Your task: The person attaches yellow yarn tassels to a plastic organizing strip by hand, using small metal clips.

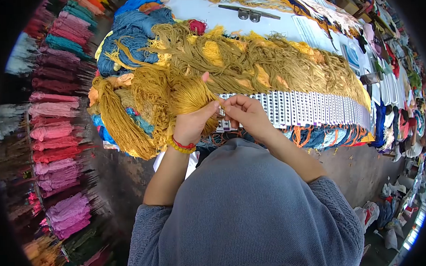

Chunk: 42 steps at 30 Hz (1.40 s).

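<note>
My left hand [197,120], with a yellow and red band at its wrist, is wrapped round a golden-yellow skein of thread [189,94]. Its thumb points toward my right hand [250,115], whose fingertips pinch at the skein's right end. Whatever lies between those fingertips is too small to make out. Below and left of the skein hangs a thick bundle of mustard thread [123,122]. Just beyond both hands runs a row of white cards with dark holes [292,107], with olive and yellow threads [248,61] spread out behind it.
Blue yarn [134,35] is heaped at the table's back left. A dark metal clip-like bar [249,13] lies on the white tabletop [284,29]. Pink and red skeins [53,131] hang on a rack at my left. Orange and dark blue threads [311,135] line the near edge.
</note>
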Each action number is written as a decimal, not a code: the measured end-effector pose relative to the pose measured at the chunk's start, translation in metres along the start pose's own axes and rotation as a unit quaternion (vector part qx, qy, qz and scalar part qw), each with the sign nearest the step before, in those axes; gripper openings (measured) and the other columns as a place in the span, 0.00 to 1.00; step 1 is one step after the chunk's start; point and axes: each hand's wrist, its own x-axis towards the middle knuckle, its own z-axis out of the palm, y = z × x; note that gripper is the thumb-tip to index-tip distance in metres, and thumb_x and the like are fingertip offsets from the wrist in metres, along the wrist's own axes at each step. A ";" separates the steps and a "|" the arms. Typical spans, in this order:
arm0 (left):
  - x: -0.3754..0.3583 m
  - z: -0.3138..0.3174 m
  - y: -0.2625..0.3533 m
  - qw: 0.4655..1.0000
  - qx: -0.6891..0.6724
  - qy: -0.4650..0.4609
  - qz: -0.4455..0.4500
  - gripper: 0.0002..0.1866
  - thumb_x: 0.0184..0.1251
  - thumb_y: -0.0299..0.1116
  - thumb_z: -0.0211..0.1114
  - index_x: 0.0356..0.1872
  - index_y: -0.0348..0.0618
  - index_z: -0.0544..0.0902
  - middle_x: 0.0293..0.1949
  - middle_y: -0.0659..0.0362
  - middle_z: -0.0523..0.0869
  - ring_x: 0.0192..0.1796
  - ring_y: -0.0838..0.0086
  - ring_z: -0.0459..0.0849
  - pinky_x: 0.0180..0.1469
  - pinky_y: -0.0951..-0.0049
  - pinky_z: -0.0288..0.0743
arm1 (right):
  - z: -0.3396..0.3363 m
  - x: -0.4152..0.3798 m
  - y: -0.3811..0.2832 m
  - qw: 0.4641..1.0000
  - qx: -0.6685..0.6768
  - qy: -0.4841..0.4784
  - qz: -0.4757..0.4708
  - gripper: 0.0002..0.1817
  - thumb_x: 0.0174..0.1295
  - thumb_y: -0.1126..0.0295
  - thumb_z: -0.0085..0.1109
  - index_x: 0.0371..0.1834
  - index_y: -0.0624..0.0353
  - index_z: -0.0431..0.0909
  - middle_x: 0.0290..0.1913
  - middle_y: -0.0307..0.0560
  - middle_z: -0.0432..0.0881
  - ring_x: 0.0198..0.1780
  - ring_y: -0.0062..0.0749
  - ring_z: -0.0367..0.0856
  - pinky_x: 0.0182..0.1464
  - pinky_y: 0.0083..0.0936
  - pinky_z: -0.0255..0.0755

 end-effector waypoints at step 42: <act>0.015 0.013 -0.018 0.999 0.035 -0.016 0.013 0.20 0.55 0.20 0.57 0.51 0.34 0.70 0.35 0.62 0.78 0.34 0.81 0.75 0.39 0.80 0.70 | -0.018 -0.010 0.011 0.993 -0.027 0.082 -0.079 0.04 0.56 0.74 0.54 0.31 0.63 0.72 0.23 0.34 0.73 0.21 0.11 0.67 0.21 0.10 0.61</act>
